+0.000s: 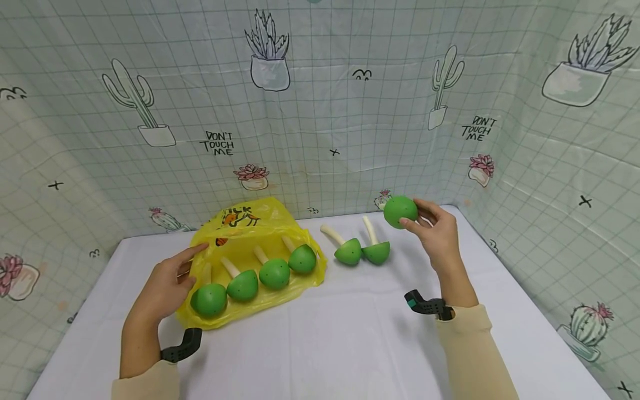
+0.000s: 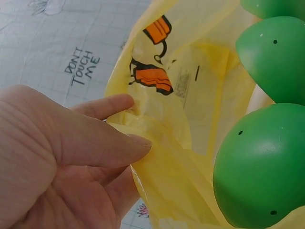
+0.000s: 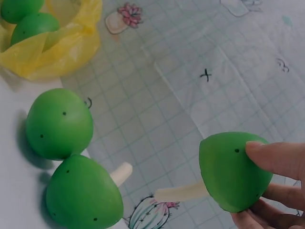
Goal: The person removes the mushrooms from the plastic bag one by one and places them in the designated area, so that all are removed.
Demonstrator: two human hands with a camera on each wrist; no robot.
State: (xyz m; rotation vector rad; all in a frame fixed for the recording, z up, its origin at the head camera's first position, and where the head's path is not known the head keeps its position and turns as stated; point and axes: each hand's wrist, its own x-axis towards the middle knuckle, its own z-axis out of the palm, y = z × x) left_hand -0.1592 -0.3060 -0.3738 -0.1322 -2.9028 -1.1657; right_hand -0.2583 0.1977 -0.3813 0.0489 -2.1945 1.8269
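My left hand (image 1: 162, 288) pinches the rim of a yellow plastic bag (image 1: 272, 216) between thumb and fingers. The bag lies on its side with its mouth facing me, and several green-capped toy mushrooms (image 1: 242, 286) with cream stems sit in a row inside it. Raised at the right, my right hand (image 1: 440, 233) grips another toy mushroom (image 1: 400, 211) by its green cap; the right wrist view shows its stem (image 3: 183, 192) pointing away from the hand. Between bag and right hand, two more toy mushrooms, one left (image 1: 348, 251) and one right (image 1: 376, 253), rest touching on the table.
A white cloth covers the table (image 1: 325, 355). Behind and beside it hangs a grid-patterned curtain (image 1: 320, 111) printed with cacti and potted plants, close to the table's back edge. Black camera mounts, one left (image 1: 182, 345) and one right (image 1: 425, 304), stick out from both wrists.
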